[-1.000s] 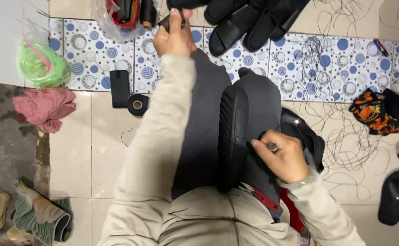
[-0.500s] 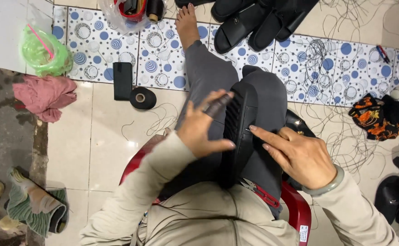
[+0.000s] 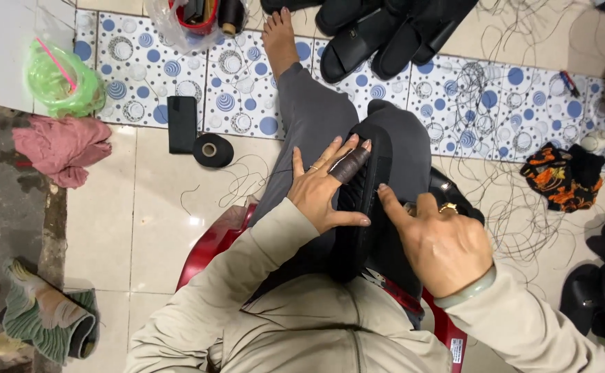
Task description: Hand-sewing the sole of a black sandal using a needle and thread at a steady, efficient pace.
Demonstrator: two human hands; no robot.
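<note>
At the upper left of the frame a crumpled green plastic bag (image 3: 64, 83) lies, and just below it a pink cloth (image 3: 61, 148). A flat black rectangular case (image 3: 181, 124) and a round black spool of thread (image 3: 213, 150) lie near each other on the pale tiled floor (image 3: 109, 228). Black sandals (image 3: 378, 34) lie at the top centre. An orange and black cloth (image 3: 558, 176) lies at the right.

A black rubber sandal sole (image 3: 361, 200) lies over grey trousers (image 3: 316, 117). White floor tiles (image 3: 237, 103) carry blue dots and rings. The plastic chair (image 3: 209, 249) is red, the crumpled cloth (image 3: 61, 148) pink, the plastic bag (image 3: 61, 83) green.
</note>
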